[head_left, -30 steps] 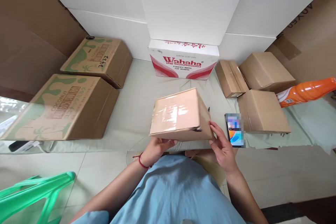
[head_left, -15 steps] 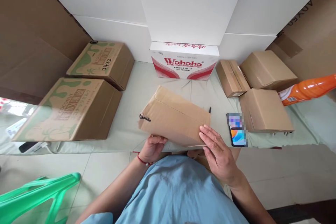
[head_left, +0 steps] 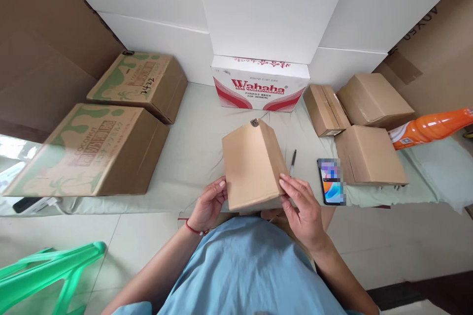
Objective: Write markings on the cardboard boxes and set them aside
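A plain brown cardboard box [head_left: 251, 170] is held tilted over the front part of the table, with a dark mark at its far top corner. My left hand [head_left: 211, 203] grips its left side near the lower edge, thumb against the cardboard. On the other side, my right hand [head_left: 301, 203] pinches the lower right corner between thumb and fingers. Just right of the box lies a black pen [head_left: 293, 160]. Farther right, a phone [head_left: 330, 184] rests with its screen lit and partly blurred.
Two printed coconut cartons [head_left: 121, 152] stand at left. A white Wahaha carton [head_left: 260, 86] is against the back wall. Several brown boxes [head_left: 371, 155] and an orange bottle [head_left: 430, 128] sit at right. A green stool [head_left: 55, 275] stands on the floor at lower left.
The brown box has been turned in my hands, so another face shows and its dark-marked corner now points to the back. My left hand has shifted slightly left and up to its side.
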### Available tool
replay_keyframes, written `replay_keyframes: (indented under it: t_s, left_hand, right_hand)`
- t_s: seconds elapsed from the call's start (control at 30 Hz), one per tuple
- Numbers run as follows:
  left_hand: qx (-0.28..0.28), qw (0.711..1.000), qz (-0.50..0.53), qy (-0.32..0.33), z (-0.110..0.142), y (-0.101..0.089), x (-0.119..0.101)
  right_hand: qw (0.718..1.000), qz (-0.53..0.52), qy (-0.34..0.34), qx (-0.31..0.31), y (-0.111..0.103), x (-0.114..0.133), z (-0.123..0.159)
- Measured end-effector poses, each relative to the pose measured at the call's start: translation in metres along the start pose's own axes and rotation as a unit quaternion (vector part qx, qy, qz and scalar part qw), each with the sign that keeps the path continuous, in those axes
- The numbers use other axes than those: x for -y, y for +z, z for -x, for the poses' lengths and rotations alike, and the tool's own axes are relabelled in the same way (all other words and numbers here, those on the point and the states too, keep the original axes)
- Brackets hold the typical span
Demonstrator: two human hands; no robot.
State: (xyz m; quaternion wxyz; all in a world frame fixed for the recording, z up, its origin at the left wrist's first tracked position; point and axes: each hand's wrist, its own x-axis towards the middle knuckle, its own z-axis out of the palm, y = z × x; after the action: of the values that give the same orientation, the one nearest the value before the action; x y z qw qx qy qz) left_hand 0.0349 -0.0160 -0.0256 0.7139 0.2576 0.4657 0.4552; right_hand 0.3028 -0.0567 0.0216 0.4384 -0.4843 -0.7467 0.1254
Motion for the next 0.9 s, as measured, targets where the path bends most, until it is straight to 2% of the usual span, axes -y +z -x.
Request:
replay_keyframes:
  t_s: [0.2, 0.3, 0.37, 0.43, 0.6, 0.8, 0.9]
  left_hand:
    - [-0.01, 0.998, -0.029, 0.063, 0.015, 0.004, -0.025]
    - [0.012, 0.994, -0.057, 0.095, 0.026, 0.007, -0.04]
    - [0.041, 0.991, -0.077, 0.105, 0.035, 0.009, -0.045]
    - [0.07, 0.986, -0.103, 0.113, 0.043, 0.01, -0.047]
    - [0.119, 0.964, -0.183, 0.155, 0.054, 0.016, -0.048]
    - [0.238, 0.907, -0.275, 0.214, 0.052, 0.045, -0.06]
    - [0.264, 0.899, -0.278, 0.211, 0.047, 0.057, -0.06]
  right_hand:
    - [0.998, -0.001, 0.054, -0.039, -0.004, 0.0, -0.019]
    - [0.985, -0.013, 0.16, -0.061, -0.009, -0.001, -0.027]
    - [0.964, -0.046, 0.248, -0.079, -0.012, -0.005, -0.028]
    - [0.941, -0.099, 0.308, -0.099, -0.013, -0.01, -0.026]
    - [0.909, -0.185, 0.333, -0.17, -0.009, -0.024, -0.019]
    - [0.85, -0.25, 0.383, -0.26, -0.017, -0.041, -0.015]
    - [0.836, -0.257, 0.404, -0.269, -0.023, -0.047, -0.009]
